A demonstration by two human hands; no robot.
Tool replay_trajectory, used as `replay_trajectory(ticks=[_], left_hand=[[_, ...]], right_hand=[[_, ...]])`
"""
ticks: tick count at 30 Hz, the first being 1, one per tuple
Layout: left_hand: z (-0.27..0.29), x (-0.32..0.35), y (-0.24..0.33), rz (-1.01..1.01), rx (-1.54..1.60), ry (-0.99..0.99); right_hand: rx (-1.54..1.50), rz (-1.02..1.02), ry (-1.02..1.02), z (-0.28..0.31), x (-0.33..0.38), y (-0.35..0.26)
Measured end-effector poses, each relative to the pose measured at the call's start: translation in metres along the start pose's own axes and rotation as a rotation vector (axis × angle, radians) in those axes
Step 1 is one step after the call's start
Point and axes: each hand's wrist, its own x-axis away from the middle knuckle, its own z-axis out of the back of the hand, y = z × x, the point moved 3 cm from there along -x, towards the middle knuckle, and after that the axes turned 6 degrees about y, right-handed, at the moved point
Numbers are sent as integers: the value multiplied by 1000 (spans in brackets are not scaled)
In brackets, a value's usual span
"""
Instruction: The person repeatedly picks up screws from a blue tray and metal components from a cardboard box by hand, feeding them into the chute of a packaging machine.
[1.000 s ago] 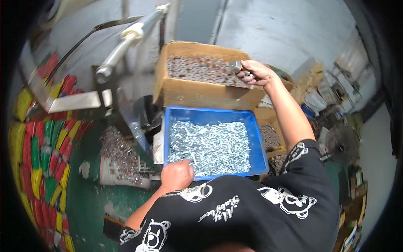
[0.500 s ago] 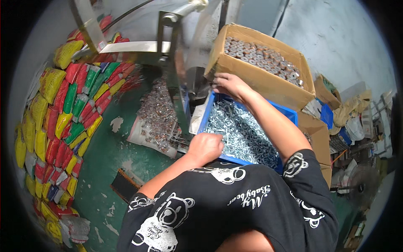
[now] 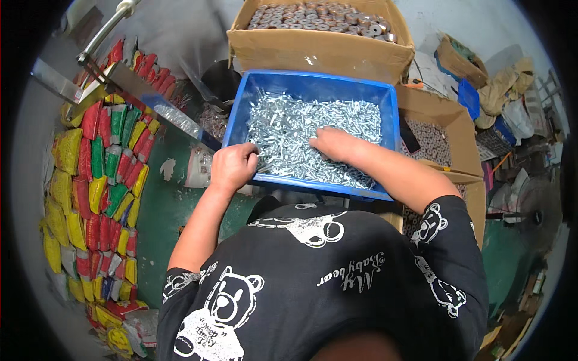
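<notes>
A blue plastic bin [image 3: 325, 81] holds a wide heap of small silvery metal pins [image 3: 289, 129]. My left hand [image 3: 233, 168] is closed at the bin's near left corner, thumb against curled fingers; whatever lies between them is hidden. Over the middle of the heap, my right hand [image 3: 334, 144] has its fingers bunched and pointing down at the pins. Its fingertips touch the heap, and I cannot make out what they hold.
Behind the bin stands a cardboard box [image 3: 319, 51] of round metal rings. More open cartons [image 3: 436, 102] with rings flank it on the right. A metal machine arm [image 3: 162, 105] reaches in at left, before stacked colourful bags [image 3: 90, 180].
My view has turned so the bin sits squarely ahead. My right hand has left the bin's far left corner and come down onto the pins; my left hand stays at the near left.
</notes>
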Motion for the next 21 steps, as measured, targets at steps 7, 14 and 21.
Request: replay_trajectory(ticks=[7, 14, 21], left_hand=[[-3, 2, 3, 8, 13, 31], [2, -1, 7, 11, -11, 2], [0, 3, -4, -8, 40, 52]], right_hand=[[-199, -24, 83, 5, -6, 36], [-199, -112, 194, 10, -16, 58], [-631, -370, 431, 45, -18, 60]])
